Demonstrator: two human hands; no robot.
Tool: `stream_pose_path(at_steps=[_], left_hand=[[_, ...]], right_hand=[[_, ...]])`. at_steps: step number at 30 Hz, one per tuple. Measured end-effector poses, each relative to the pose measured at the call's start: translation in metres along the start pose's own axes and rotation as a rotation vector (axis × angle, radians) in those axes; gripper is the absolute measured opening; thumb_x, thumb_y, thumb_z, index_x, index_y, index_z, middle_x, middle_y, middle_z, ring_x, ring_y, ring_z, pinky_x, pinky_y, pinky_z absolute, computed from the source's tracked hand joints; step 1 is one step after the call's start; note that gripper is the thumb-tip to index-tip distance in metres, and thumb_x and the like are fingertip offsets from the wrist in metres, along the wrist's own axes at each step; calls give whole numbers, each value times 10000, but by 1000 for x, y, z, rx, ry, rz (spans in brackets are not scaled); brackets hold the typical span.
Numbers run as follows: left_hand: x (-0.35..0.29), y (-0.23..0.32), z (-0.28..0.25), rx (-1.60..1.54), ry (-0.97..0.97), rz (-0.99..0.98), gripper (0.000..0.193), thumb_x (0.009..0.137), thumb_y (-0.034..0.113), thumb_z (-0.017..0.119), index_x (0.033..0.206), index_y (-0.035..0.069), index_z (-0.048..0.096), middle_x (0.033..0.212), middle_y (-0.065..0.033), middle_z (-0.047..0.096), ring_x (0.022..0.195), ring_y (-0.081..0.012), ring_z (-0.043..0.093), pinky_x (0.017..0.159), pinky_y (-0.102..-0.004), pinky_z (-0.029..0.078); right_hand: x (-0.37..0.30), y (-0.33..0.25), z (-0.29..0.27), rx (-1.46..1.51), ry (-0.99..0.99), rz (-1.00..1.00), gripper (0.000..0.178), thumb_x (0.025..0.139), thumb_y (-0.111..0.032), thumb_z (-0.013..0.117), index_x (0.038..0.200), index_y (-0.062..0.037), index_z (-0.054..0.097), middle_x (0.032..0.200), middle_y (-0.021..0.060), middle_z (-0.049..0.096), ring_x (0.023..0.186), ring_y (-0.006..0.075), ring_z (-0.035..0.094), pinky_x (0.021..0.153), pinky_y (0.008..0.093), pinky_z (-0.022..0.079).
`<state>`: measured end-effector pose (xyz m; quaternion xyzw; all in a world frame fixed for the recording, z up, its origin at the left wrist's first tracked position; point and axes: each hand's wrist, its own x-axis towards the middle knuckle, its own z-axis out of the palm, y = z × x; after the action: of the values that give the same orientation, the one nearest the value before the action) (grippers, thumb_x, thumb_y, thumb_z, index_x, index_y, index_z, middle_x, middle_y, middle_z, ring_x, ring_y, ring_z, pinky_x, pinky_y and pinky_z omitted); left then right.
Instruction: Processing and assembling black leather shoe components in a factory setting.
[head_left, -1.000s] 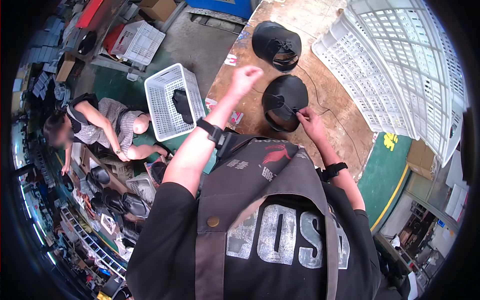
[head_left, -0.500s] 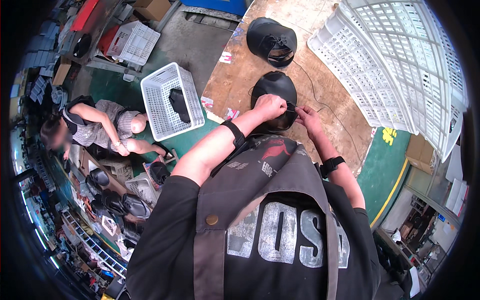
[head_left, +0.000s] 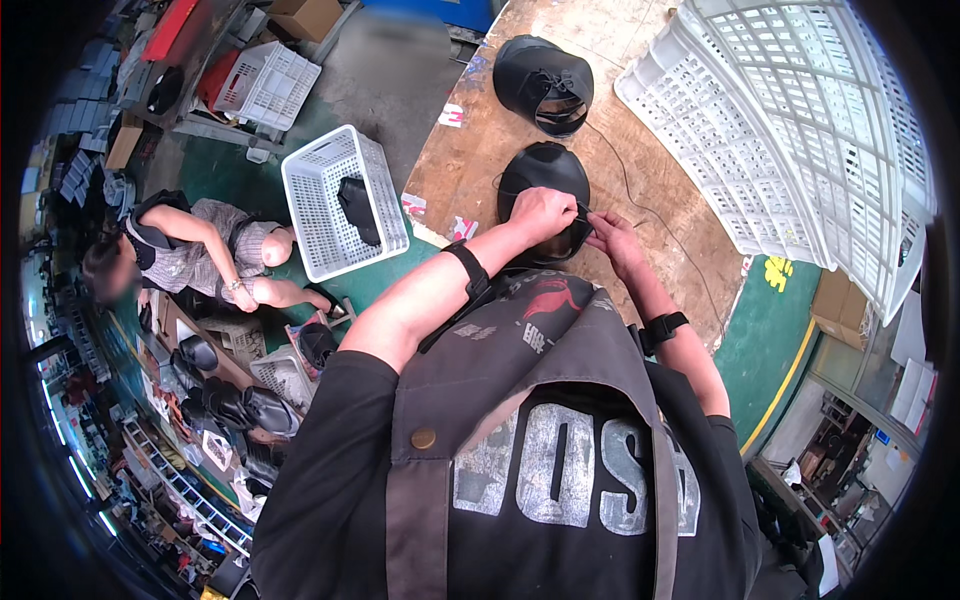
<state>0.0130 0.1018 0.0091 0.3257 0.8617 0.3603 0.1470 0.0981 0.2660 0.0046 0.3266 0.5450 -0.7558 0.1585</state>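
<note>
The black shoe sits on the wooden table, close to the near edge, where the person stands, and more toward the left edge than the right. Its long way runs from the near edge to the far edge. The round toe points away from the person, and the foot hole is on the near side, right by the hands. The left hand is the closer one, as it lies over the middle of the shoe and hides part of it. The right hand comes in from the right side, with its fingertips right beside the foot hole.

The left hand is curled up small, thumb and finger drawn together. The right hand is narrow too, with its fingers bent and the tips close to each other. The two hands almost meet, with a small dark bit between them (maybe a lace, but it is too tiny to be sure). I cannot tell which hand holds it, or if both do.

Near the far left corner sits another black shoe with a bow on it. A thin dark cord winds across the table toward the right edge.
</note>
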Motion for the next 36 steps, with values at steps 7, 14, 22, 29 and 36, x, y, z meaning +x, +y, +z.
stream_pose_path(at_steps=[7, 14, 22, 29, 36], left_hand=[[-8, 10, -14, 303, 93, 80, 156, 708, 210, 549, 608, 123, 631, 578, -107, 599, 526, -282, 601, 449, -417, 455], [-7, 1, 31, 265, 155, 222, 136, 670, 143, 547, 582, 57, 604, 607, -170, 602, 581, -325, 614, 518, -430, 478], [-13, -14, 27, 192, 221, 3, 144, 688, 157, 539, 656, 56, 637, 665, -162, 621, 665, -324, 628, 574, -419, 491], [-13, -30, 25, 129, 150, 44, 137, 689, 195, 565, 671, 85, 646, 710, -117, 624, 733, -309, 614, 599, -415, 489], [-29, -13, -10, 160, 312, 196, 332, 627, 227, 686, 920, 127, 567, 1044, -112, 429, 1038, -289, 410, 689, -391, 469]], right_hand=[[7, -5, 12, 47, -58, 24, 269, 884, -184, 561, 1073, 7, 543, 991, 91, 607, 889, 145, 602, 798, 273, 507], [10, 13, -17, -216, -203, -55, 313, 900, -197, 527, 1168, -40, 485, 1137, 71, 543, 1011, 179, 545, 872, 304, 453], [31, 17, -6, 39, -163, 120, 280, 902, -118, 521, 1149, -11, 441, 1124, 99, 530, 1003, 220, 537, 901, 331, 446], [30, 8, 4, -295, -160, 83, 153, 887, -159, 562, 1024, -100, 523, 936, 19, 599, 871, 138, 586, 722, 266, 468], [21, 9, -23, -337, -98, 11, 157, 893, -249, 545, 988, -125, 527, 950, -1, 591, 876, 122, 573, 717, 306, 428]])
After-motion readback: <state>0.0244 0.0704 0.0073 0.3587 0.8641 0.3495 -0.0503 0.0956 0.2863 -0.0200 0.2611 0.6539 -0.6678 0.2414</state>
